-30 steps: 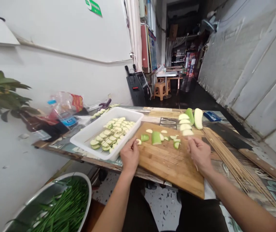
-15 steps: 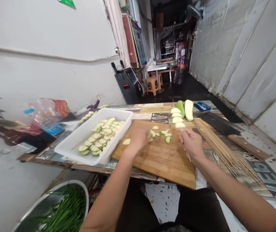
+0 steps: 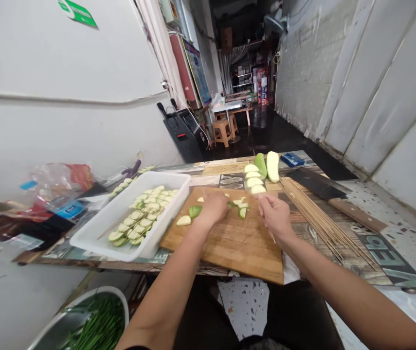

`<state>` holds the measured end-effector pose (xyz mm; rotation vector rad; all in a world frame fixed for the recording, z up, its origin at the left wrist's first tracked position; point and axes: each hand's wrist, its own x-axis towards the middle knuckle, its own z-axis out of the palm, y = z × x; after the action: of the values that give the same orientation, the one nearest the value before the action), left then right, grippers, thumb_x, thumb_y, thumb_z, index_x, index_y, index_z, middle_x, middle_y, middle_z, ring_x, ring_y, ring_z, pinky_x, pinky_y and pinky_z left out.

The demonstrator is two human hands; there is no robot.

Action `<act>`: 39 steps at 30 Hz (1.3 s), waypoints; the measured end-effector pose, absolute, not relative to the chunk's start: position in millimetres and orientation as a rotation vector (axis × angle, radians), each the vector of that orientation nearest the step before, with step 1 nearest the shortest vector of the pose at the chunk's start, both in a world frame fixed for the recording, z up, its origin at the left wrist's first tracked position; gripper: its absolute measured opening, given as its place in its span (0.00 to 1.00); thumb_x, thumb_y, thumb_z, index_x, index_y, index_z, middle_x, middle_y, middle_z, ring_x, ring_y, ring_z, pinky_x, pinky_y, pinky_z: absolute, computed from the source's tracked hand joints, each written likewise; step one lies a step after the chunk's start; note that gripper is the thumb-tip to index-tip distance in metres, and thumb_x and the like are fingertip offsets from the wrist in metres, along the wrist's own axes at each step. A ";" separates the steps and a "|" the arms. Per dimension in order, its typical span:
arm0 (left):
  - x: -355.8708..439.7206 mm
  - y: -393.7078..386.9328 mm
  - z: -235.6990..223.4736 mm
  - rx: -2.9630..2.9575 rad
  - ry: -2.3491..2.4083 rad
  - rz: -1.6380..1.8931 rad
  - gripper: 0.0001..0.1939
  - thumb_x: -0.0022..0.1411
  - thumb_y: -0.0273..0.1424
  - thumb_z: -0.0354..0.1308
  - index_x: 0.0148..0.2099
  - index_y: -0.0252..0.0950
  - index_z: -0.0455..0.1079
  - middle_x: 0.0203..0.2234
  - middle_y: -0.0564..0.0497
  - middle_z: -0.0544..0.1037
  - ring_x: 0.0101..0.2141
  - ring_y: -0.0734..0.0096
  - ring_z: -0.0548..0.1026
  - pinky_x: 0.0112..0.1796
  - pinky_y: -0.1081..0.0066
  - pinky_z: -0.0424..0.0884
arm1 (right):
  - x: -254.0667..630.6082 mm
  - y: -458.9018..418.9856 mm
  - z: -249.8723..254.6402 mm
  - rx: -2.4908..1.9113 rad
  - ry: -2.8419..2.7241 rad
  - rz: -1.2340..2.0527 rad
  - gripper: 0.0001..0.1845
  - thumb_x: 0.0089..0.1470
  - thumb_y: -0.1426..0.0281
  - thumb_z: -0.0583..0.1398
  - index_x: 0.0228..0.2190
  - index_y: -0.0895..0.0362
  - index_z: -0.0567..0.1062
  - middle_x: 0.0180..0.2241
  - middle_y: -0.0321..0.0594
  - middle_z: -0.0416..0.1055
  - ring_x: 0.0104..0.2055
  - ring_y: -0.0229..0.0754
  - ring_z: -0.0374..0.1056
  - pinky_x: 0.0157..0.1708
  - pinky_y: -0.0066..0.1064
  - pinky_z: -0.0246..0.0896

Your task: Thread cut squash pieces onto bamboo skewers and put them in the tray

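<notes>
My right hand [image 3: 275, 213] is closed round a bamboo skewer [image 3: 274, 238], whose lower end shows below the fist. Pale, green-edged vegetable slices [image 3: 254, 182] stand in a row just beyond that fist, in line with the skewer. Over the wooden cutting board [image 3: 244, 248], my left hand [image 3: 214, 206] reaches down among cut pieces, its fingertips hidden. A green-skinned piece [image 3: 195, 211] and a pale slice [image 3: 183, 220] lie left of it. More small cut pieces [image 3: 242, 209] lie between the two hands.
Left of the board, a white plastic tub [image 3: 149, 243] holds skewered slices. Bare skewers [image 3: 313, 218], a wooden-handled cleaver [image 3: 320, 184] and a blue box [image 3: 291, 159] lie on the right. Two larger vegetable pieces [image 3: 272, 166] rest at the back. A bowl of green stalks [image 3: 120, 296] stands low left.
My left hand has shifted along the board, and a green-skinned piece now shows beside it. My right hand keeps its hold on the skewer. The whole view has turned slightly right.
</notes>
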<state>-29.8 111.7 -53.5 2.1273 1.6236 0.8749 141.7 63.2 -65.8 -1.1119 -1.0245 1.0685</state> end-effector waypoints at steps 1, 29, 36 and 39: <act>-30.3 112.6 -53.9 2.153 1.600 0.867 0.10 0.48 0.29 0.58 0.17 0.38 0.66 0.21 0.47 0.72 0.41 0.59 0.70 0.52 0.58 0.49 | 141.3 63.1 -65.6 -1.111 -1.025 1.073 0.17 0.47 0.59 0.56 0.31 0.61 0.73 0.12 0.27 0.55 0.10 0.28 0.46 0.08 0.21 0.39; -70.8 90.7 -44.7 0.644 1.242 1.643 0.11 0.48 0.25 0.60 0.37 0.33 0.70 0.27 0.51 0.76 0.25 0.76 0.73 0.30 0.75 0.69 | 129.1 47.2 -87.9 -0.910 -2.040 0.398 0.14 0.57 0.69 0.50 0.33 0.58 0.74 0.29 0.41 0.74 0.28 0.38 0.68 0.28 0.25 0.56; -73.4 90.2 -39.2 0.364 1.089 1.663 0.03 0.52 0.20 0.57 0.31 0.31 0.67 0.27 0.46 0.76 0.32 0.69 0.76 0.34 0.72 0.71 | 128.6 46.4 -85.6 -0.887 -2.073 0.571 0.13 0.56 0.70 0.50 0.31 0.58 0.74 0.26 0.40 0.73 0.26 0.37 0.66 0.27 0.25 0.56; -74.2 90.4 -40.4 0.370 1.072 1.670 0.04 0.52 0.19 0.56 0.32 0.32 0.66 0.28 0.46 0.76 0.33 0.67 0.76 0.34 0.69 0.72 | 126.8 45.1 -83.9 -0.869 -2.095 0.655 0.13 0.56 0.71 0.50 0.30 0.59 0.74 0.25 0.39 0.72 0.25 0.36 0.65 0.27 0.25 0.55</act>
<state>-74.2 90.4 -40.4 0.3697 1.0723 1.6698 126.8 45.1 -83.9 -0.8693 -2.0949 0.6546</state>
